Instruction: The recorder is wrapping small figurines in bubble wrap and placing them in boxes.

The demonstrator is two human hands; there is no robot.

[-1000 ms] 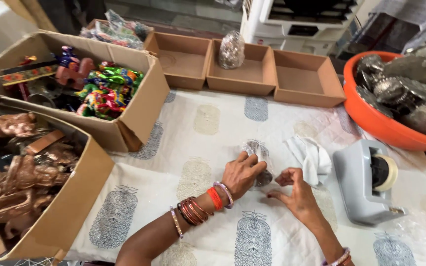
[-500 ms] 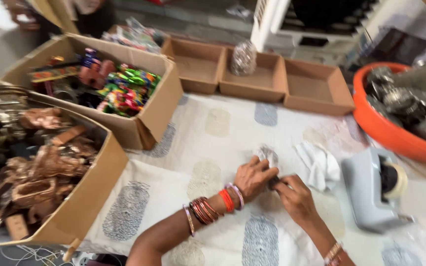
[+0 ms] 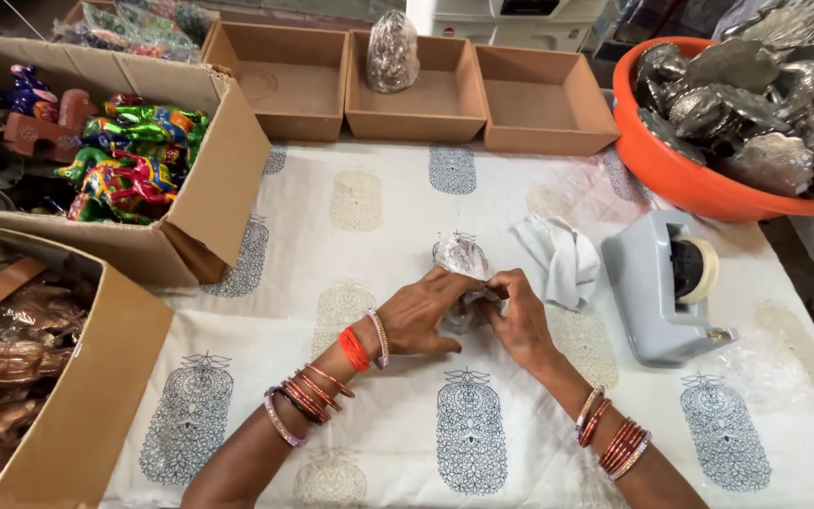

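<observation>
A small silvery object wrapped in clear plastic (image 3: 461, 256) lies on the printed white tablecloth (image 3: 379, 217) at the table's middle. My left hand (image 3: 423, 314) grips its left side, fingers curled around the wrap. My right hand (image 3: 517, 316) pinches the wrap from the right, fingertips meeting the left hand's. Both wrists carry bangles. The lower part of the object is hidden behind my fingers.
A white cloth (image 3: 561, 259) and a grey tape dispenser (image 3: 667, 286) lie to the right. An orange tub (image 3: 699, 184) of silver figures stands at far right. Three shallow cardboard trays (image 3: 416, 118) line the back, the middle one holding a wrapped item (image 3: 393, 52). Cardboard boxes (image 3: 209, 203) of colourful and copper figures stand left.
The view has shifted slightly. My hands stay on the wrapped object, with the right fingers now closed tighter against the left at its side.
</observation>
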